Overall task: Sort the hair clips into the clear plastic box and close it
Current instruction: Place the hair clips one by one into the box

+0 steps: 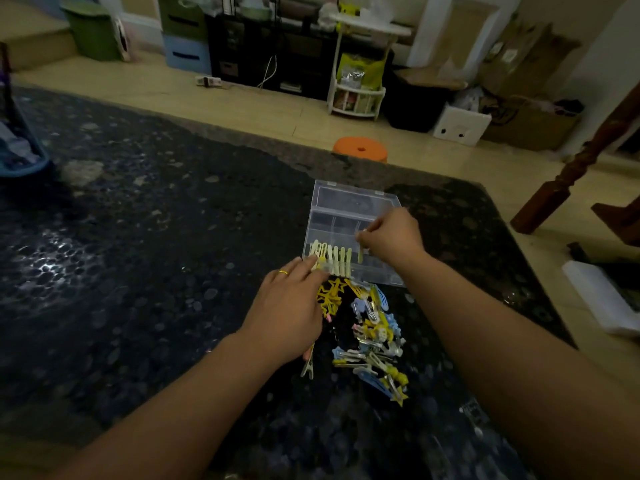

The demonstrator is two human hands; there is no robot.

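Note:
A clear plastic box (346,223) lies open on the dark stone table, its lid (353,197) folded back on the far side. Several pale yellow clips (334,259) stand in a row in its near compartment. My right hand (389,237) hovers over the box and pinches one pale yellow clip (360,252) that hangs down into it. My left hand (291,306) lies flat beside the box's near left corner, its fingertips touching the row of clips. A loose pile of yellow, blue and white hair clips (370,334) sits just in front of the box.
The dark speckled table (156,271) stretches far to the left. An orange stool (360,150) stands on the floor beyond the table's far edge. A blue basket (17,154) sits at the table's left edge. White packaging (602,296) lies on the right.

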